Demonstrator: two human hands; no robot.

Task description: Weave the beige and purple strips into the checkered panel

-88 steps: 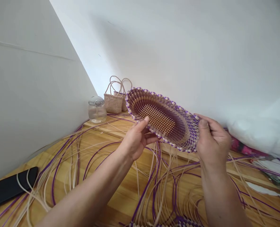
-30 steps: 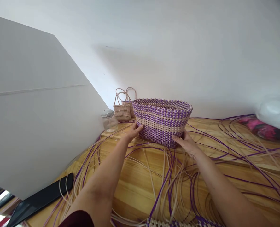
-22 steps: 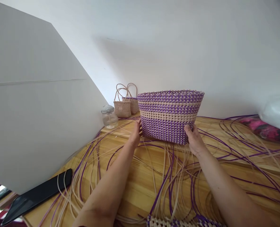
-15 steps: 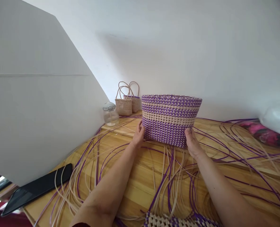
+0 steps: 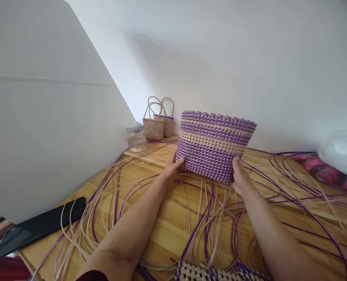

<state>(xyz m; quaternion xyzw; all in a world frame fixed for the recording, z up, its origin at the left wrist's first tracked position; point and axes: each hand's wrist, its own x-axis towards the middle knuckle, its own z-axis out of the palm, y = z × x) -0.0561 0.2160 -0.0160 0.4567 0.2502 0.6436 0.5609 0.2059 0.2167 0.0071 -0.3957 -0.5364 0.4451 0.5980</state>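
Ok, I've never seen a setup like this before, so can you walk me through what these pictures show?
There is no machine here: a person works with two bare hands, and every picture comes from one camera worn on their head, looking forward and down. The left hand and right hand hold a purple and beige woven basket low at its two ends. Loose purple and beige strands spread over the wooden table, with another woven piece at the bottom edge. Further back stand small handled baskets and a clear lidded jar. A flat black object lies at the left.
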